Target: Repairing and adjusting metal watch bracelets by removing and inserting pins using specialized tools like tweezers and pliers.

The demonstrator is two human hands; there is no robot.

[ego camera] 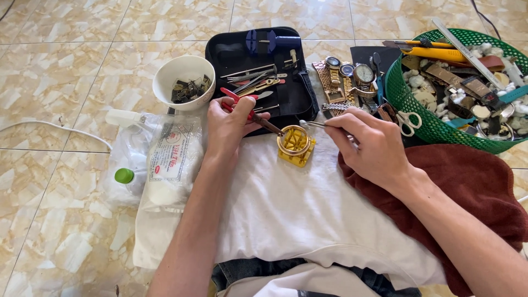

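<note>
Your left hand (231,124) grips red pliers (242,105), your right hand (374,146) pinches tweezers (319,125), both over the yellow holder (297,146). At 10 o'clock the bowl (183,82) holds metal parts; at 2 o'clock the basket (410,104) holds watches.

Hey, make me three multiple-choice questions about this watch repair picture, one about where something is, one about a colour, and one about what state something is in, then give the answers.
1. Where does the round white bowl of dark metal parts sit?
A. inside the green basket
B. on the tiled floor, left of the black zip tool case
C. on the maroon towel

2. What colour is the square plastic holder under the gold watch case?
A. yellow
B. blue
C. white

3. What is the left hand doing?
A. lying flat and empty
B. gripping a red-handled tool whose tip points at the holder
C. lifting the bowl

Answers: 1 B, the bowl stands on the tiles beside the case's left edge. 2 A, the block is bright yellow. 3 B, the fingers wrap the red handles while the right hand holds thin metal tweezers.
</note>
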